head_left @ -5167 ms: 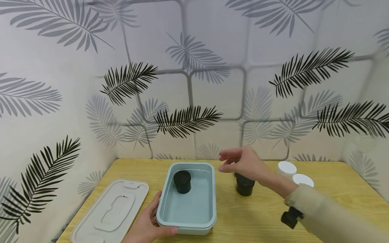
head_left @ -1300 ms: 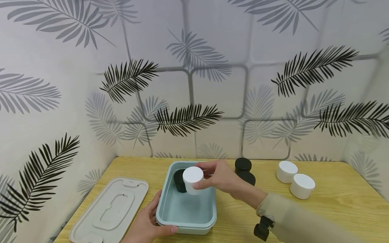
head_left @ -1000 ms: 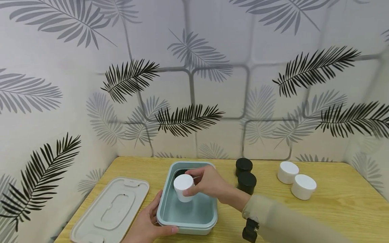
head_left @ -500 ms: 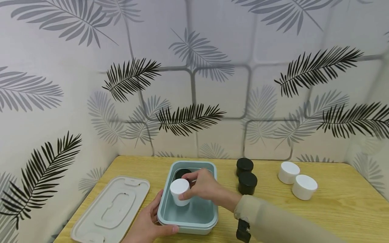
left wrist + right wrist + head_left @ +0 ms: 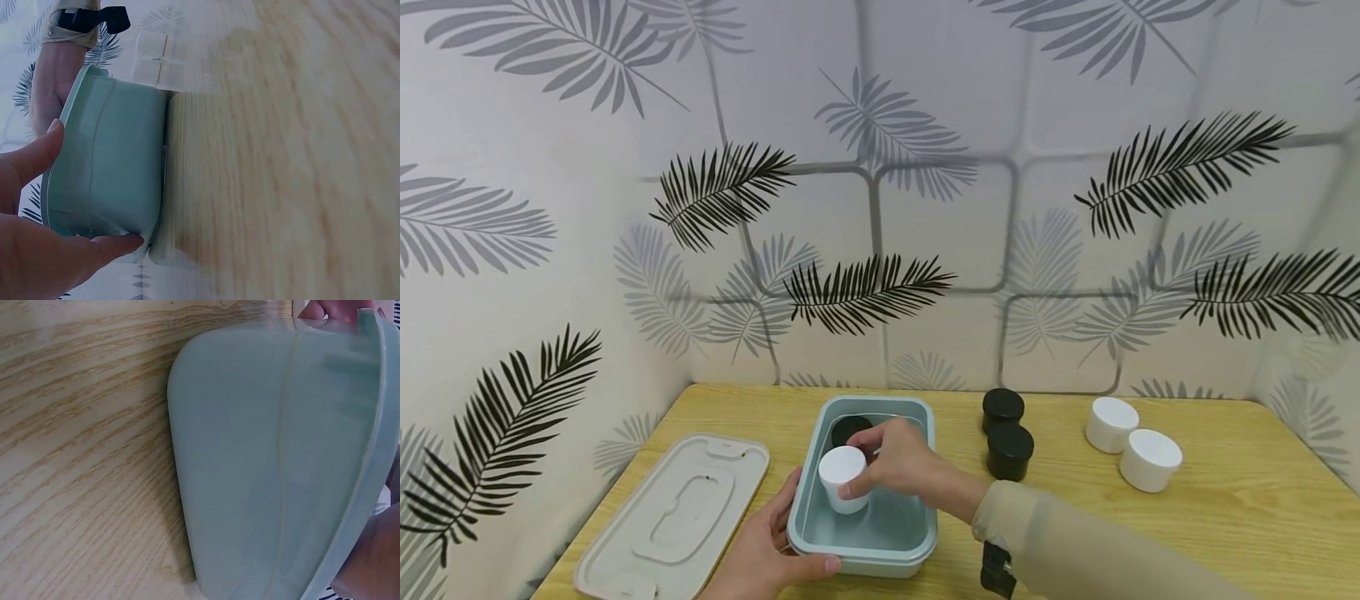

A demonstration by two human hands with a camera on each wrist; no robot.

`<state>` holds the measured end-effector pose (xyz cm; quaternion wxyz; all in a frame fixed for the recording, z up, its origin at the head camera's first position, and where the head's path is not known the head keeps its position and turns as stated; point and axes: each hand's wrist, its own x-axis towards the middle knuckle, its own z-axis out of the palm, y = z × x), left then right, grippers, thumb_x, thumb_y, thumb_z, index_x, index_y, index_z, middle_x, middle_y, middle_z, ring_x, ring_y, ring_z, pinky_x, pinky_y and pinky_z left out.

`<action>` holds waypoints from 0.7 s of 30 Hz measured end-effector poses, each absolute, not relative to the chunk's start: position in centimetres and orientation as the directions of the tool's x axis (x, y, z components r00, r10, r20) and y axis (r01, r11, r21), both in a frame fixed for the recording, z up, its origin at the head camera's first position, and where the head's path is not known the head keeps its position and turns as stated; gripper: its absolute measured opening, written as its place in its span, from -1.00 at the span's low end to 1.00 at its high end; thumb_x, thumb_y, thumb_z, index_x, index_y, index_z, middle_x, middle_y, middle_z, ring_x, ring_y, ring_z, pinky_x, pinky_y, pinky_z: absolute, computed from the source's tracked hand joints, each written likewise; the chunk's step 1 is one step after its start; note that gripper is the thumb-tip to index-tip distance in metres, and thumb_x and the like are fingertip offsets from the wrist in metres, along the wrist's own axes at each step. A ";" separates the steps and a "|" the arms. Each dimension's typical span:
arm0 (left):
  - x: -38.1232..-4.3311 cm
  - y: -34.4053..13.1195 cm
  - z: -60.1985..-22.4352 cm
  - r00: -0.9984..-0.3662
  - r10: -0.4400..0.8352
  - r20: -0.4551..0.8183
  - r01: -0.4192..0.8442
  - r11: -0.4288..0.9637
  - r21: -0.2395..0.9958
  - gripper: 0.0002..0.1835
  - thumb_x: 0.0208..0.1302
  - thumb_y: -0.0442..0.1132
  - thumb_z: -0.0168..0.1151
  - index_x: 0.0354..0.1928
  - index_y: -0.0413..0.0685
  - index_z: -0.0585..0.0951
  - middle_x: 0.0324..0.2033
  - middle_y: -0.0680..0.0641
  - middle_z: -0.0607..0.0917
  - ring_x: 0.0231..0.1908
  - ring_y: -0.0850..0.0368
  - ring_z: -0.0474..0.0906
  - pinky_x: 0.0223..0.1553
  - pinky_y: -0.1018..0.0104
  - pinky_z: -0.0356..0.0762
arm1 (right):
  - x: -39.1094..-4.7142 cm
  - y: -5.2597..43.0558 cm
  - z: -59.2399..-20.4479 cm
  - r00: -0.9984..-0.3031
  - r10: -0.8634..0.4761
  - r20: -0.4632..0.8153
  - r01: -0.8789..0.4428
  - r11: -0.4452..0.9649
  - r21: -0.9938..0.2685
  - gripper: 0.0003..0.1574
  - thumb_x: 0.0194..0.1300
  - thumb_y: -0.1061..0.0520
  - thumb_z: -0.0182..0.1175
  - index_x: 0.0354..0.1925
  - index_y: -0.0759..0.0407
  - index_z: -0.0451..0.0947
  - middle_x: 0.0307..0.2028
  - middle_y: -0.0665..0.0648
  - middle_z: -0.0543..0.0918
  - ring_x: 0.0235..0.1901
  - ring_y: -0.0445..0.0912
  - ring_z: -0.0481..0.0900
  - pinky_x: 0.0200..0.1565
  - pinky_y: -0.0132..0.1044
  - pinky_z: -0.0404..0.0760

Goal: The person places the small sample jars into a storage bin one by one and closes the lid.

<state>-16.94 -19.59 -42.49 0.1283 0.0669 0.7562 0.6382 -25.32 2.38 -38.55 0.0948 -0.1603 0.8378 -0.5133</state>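
Note:
In the head view a pale blue-green plastic box (image 5: 891, 527) stands uncovered on the table. My left hand (image 5: 756, 554) grips its near left corner, thumb along the front and fingers on the left side; the left wrist view shows the thumb by the rim and a fingertip low on the wall. Inside the box, my right hand (image 5: 901, 460) pinches a small white lidded jar (image 5: 843, 477) between thumb and fingers. Just behind it, also in the box, is a black lidded jar (image 5: 851, 428), partly hidden. The box wall (image 5: 250, 444) fills much of the right wrist view, covering the white jar.
Left of the box lies a flat pale grey lid (image 5: 681, 512). To the right stand two black jars (image 5: 1009, 452), and farther right two white jars (image 5: 1151, 460). Everything rests on a wooden table (image 5: 1225, 517) with leaf-patterned sheeting (image 5: 880, 208) behind and at the sides.
My right hand, empty earlier and near the black jars, has brought a white jar over the box, then left and down into it, in front of the black jar. The left hand keeps its hold.

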 end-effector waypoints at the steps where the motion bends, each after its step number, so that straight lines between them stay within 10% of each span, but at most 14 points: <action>1: -16.9 -19.6 -42.5 -0.958 0.266 -0.107 -0.060 0.177 0.982 0.24 0.23 -0.28 0.59 0.69 -0.22 -0.14 0.56 -0.40 0.21 0.41 -0.27 0.40 0.22 0.13 0.58 | -25.3 2.4 -38.6 -0.931 -0.365 0.008 -0.175 0.428 -0.887 -0.32 -0.15 0.24 0.77 0.01 0.26 0.78 -0.17 0.03 0.80 -0.17 -0.15 0.68 -0.14 -0.24 0.68; 21: -17.2 -19.7 -42.8 -0.959 0.265 -0.103 -0.057 0.176 0.983 0.24 0.25 -0.25 0.58 0.68 -0.25 -0.16 0.56 -0.41 0.19 0.41 -0.29 0.40 0.24 0.06 0.57 | -25.6 1.9 -39.1 -0.922 -0.373 0.102 -0.313 0.566 -0.763 -0.20 -0.22 0.20 0.79 0.07 0.32 0.76 -0.35 0.00 0.74 -0.33 -0.19 0.58 -0.22 -0.27 0.62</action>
